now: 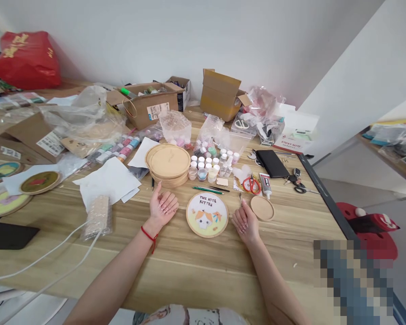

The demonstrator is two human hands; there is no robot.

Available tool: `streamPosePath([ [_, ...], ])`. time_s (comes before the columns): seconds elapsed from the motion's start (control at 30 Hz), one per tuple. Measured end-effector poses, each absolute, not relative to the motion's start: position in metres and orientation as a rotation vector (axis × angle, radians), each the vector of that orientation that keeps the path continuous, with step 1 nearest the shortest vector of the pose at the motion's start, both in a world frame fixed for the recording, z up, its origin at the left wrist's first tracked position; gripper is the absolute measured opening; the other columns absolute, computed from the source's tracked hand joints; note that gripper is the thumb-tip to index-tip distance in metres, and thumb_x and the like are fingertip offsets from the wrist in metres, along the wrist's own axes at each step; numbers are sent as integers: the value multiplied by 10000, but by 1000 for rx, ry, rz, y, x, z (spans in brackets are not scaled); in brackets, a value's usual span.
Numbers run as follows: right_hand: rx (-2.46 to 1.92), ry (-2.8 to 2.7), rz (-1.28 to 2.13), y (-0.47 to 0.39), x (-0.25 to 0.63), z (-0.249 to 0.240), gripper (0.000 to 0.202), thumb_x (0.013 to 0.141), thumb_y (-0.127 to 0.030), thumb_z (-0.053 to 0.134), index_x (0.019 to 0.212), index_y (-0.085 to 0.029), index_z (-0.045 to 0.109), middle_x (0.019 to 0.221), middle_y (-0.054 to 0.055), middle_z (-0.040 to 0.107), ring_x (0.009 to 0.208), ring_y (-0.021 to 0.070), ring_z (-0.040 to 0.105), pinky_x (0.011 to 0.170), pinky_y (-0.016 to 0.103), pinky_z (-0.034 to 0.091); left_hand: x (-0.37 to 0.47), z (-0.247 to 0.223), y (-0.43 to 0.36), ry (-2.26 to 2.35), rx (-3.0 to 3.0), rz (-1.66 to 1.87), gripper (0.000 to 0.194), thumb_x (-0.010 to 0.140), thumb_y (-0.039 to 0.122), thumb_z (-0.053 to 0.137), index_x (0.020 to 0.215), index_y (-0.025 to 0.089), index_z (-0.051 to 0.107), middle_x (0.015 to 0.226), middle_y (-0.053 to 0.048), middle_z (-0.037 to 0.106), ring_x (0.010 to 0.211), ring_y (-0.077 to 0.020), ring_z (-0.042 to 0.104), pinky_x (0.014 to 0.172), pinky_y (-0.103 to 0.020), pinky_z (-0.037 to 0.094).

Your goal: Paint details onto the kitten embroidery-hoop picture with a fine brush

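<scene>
– Where is the round kitten plaque (207, 215) placed?
– It is laid flat on the bench (189, 271), between the left hand (163, 205) and the right hand (245, 223).
– Is anything grasped?
– The left is turned palm up, loosely relaxed and empty. The right is curled; whether something is pinched at its thumb cannot be told.
– And nearby?
– A small round wooden tray (262, 208) is set just beside the right hand.

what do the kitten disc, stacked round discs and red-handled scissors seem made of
Kitten disc: probably a wooden rim, matte and tan; the picture's material is unclear.
Stacked round discs: likely wood, smooth and matte, by their pale tan colour.
Red-handled scissors: handles look like smooth plastic, by their bright, even red.
</scene>
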State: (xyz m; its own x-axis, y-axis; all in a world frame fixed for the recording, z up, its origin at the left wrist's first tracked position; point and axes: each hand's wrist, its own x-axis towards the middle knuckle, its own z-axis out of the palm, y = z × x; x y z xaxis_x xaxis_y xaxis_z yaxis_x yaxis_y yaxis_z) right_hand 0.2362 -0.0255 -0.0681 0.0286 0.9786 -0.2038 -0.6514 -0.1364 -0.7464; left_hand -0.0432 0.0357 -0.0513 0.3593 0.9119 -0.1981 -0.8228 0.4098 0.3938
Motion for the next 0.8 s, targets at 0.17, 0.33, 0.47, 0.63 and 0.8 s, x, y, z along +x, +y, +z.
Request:
streamPosePath([
  [0.17, -841, -551, 1471, -22, 237, -69, 605, 898, -401, 615, 386, -217, 351, 293, -78, 305, 253, 43, 220, 257, 179, 165, -39, -52, 40, 416, 333, 1163, 706, 1011, 467, 307, 360, 196, 295, 336, 20, 265, 283, -67, 280, 326, -208, 214],
  [0.33, -850, -588, 1409, -20, 241, -72, 598, 884, -403, 639, 384, -209, 374, 306, -67, 322, 271, 42, 247, 284, 206, 151, -36, -54, 42, 426, 379, 1172, 698, 1000, 466, 346, 360, 191, 308, 337, 28, 244, 284, -65, 270, 325, -205, 204],
  [0.47, -851, -603, 1360, -20, 242, -75, 603, 896, -429, 616, 389, -212, 374, 305, -64, 301, 279, 49, 226, 297, 228, 122, -30, -54, 40, 441, 419, 1190, 669, 982, 433, 410, 365, 186, 339, 350, 30, 258, 297, -61, 271, 326, -201, 219],
  [0.63, -848, -625, 1303, -17, 242, -76, 518, 894, -452, 601, 462, -214, 444, 370, -58, 358, 331, 67, 289, 342, 222, 212, -18, -56, 40, 471, 454, 1297, 435, 902, 456, 554, 601, 148, 621, 556, -22, 549, 529, -109, 552, 536, -221, 479],
  [0.8, -854, -639, 1257, -12, 241, -73, 432, 871, -496, 598, 548, -220, 517, 483, -32, 481, 436, 99, 412, 452, 245, 360, -14, -61, 41, 563, 522, 1343, 418, 801, 531, 651, 877, 125, 716, 887, -94, 692, 905, -217, 659, 869, -360, 533],
])
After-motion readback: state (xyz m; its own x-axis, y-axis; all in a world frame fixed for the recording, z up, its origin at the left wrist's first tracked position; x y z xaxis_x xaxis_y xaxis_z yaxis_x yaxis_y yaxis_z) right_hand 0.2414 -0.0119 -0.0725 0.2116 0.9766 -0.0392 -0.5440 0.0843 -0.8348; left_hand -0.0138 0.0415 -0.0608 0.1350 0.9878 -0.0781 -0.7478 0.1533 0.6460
